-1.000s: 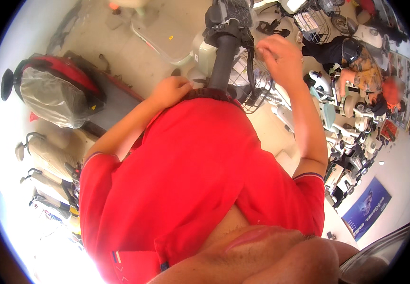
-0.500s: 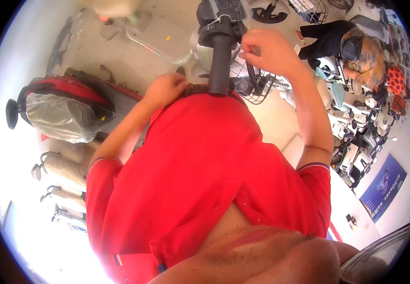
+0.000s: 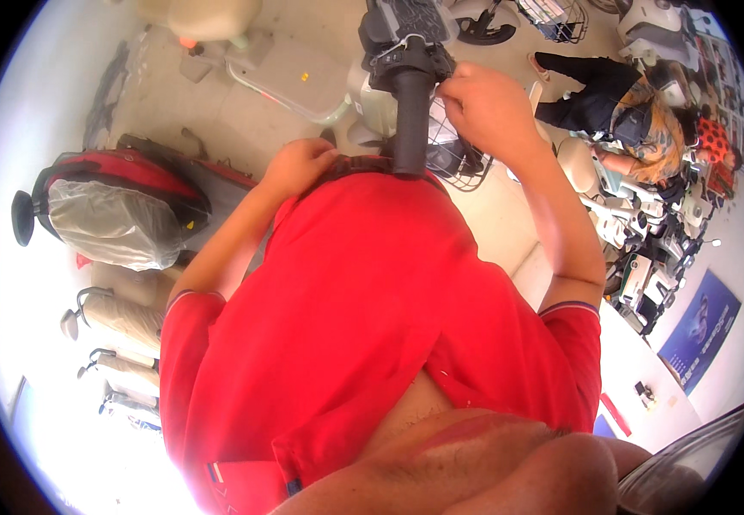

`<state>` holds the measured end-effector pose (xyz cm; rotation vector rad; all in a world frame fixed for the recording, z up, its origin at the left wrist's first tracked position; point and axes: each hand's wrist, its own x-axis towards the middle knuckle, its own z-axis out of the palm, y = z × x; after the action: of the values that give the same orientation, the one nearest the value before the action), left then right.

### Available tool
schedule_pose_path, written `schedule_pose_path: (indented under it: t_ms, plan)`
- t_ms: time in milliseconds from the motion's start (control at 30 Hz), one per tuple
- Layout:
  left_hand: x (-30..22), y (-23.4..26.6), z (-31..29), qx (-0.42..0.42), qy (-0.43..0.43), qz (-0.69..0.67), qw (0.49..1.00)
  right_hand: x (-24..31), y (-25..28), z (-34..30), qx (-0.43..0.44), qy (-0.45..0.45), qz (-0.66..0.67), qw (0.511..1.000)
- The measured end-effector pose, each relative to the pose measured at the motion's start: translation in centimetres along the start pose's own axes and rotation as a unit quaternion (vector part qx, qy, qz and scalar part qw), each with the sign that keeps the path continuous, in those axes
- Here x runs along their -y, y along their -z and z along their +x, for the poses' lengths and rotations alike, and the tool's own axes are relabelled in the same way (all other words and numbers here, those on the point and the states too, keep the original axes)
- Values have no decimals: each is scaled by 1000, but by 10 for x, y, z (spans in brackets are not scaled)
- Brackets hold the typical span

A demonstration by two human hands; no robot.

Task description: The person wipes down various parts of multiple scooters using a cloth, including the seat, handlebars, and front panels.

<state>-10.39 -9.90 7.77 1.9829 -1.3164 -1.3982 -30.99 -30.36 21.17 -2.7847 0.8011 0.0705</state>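
Note:
Ahead of my red shirt stands a scooter's black handlebar grip, with a dark control block and plastic-wrapped display at its far end. My right hand is closed at the right side of that block. Its thumb and fingertips press close to the black housing; whatever they pinch is hidden. At my waist, my left hand rests with curled fingers beside the dark belt. Its fingertips are partly hidden, and I cannot tell what they hold.
A wire basket lies beyond the grip. To the left stands a red scooter with a plastic-covered seat. A footboard is farther ahead. A person in a patterned shirt bends among several parked scooters at right.
The handlebar has shifted slightly right in view. My right hand has come down a little and closed in against the control block. My left hand stays at the waist.

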Motion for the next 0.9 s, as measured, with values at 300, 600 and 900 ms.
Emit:
schedule_pose_path:
  t_ms: [300,600,900]
  plan:
    - [183,-43,-16,46,110,50,992,14,-1,-4,-19,-118,50,992]
    - [173,-39,-13,-25,233,-18,972,16,-11,-8,-71,-103,81,989]
    - [226,-59,-50,-24,146,17,989,19,-15,-13,-88,-133,96,982]
